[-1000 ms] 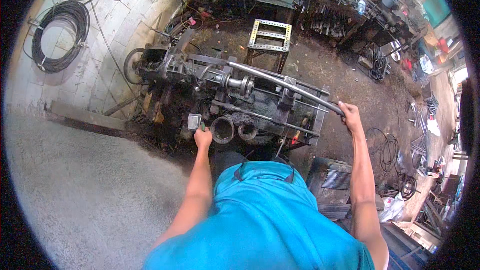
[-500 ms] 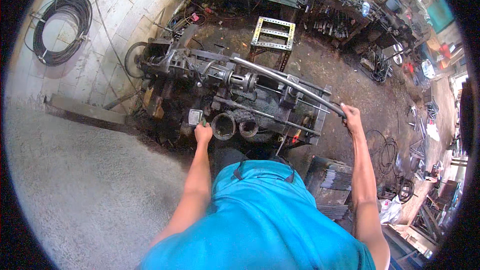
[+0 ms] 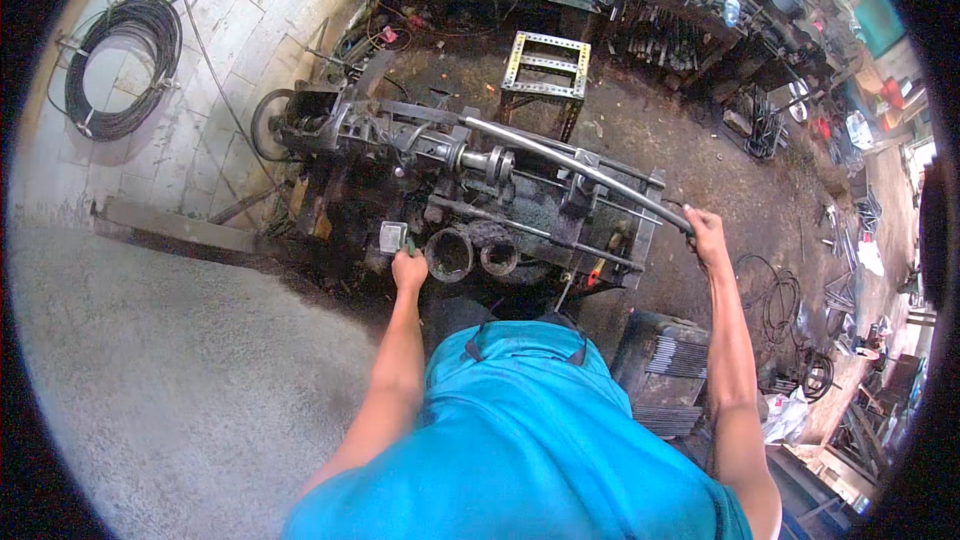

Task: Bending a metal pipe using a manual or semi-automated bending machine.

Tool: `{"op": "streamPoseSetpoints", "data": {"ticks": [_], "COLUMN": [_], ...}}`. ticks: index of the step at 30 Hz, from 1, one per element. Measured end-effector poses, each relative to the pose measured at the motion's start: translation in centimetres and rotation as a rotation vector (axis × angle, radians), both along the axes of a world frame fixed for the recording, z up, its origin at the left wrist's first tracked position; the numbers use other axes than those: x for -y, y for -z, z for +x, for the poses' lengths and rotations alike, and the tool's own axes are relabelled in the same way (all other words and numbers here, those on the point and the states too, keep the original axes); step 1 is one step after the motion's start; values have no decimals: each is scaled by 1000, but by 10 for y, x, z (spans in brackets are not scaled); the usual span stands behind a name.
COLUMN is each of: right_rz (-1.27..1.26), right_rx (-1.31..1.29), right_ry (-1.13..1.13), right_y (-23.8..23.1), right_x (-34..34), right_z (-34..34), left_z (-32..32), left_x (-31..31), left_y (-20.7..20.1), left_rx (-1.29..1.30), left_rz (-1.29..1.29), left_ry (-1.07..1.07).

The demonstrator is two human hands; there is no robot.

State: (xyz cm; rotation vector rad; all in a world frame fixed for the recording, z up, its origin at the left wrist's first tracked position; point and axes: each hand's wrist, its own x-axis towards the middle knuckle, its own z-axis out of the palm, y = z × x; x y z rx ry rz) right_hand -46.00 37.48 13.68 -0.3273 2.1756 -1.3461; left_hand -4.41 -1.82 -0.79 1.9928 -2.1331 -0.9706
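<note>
My right hand (image 3: pixel 708 234) is closed around the near end of a long metal bar (image 3: pixel 590 172), which slopes up to the left across the machine. My left hand (image 3: pixel 409 269) is closed on a short green handle (image 3: pixel 409 246) beside a small grey box (image 3: pixel 393 237). Only the top of that handle shows above my fist. A dark, greasy machine (image 3: pixel 350 130) with rails and a round metal chuck-like part (image 3: pixel 492 164) stretches in front of me. Two round open cups, a larger one (image 3: pixel 449 254) and a smaller one (image 3: pixel 499 257), sit right of my left hand.
A metal-frame stool (image 3: pixel 547 65) stands beyond the machine. A cluttered workbench (image 3: pixel 690 0) is at the back right. Cable coils (image 3: pixel 122 68) lie on the left. Several thin rods (image 3: pixel 677 357) are stacked near my right forearm, and a long beam (image 3: pixel 175 227) lies left of the machine.
The whole view has shifted very slightly. Both hands keep their grips, and the bar stays in nearly the same place. The round chuck-like part looks a little different.
</note>
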Motion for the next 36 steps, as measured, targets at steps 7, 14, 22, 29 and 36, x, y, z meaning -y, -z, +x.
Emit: {"op": "streamPoseSetpoints", "data": {"ticks": [7,14,22,29,36], "right_rz": [-6,6,-8,-9,111], "right_rx": [20,42,20,21,-52], "right_ry": [7,9,11,1,-28], "right_y": [11,10,18,21,4], "right_x": [-5,-5,-5,-9,-12], "right_z": [-6,-6,-9,-12,-6], "left_z": [-2,-4,-3,8,24], "left_x": [-1,-7,-10,-9,-4], "left_y": [-4,-16,-17,-2,12], "left_rx": [41,44,-20,-65,-35], "left_rz": [-26,6,-10,35,8], "left_ry": [8,-12,-9,-32,-2]}}
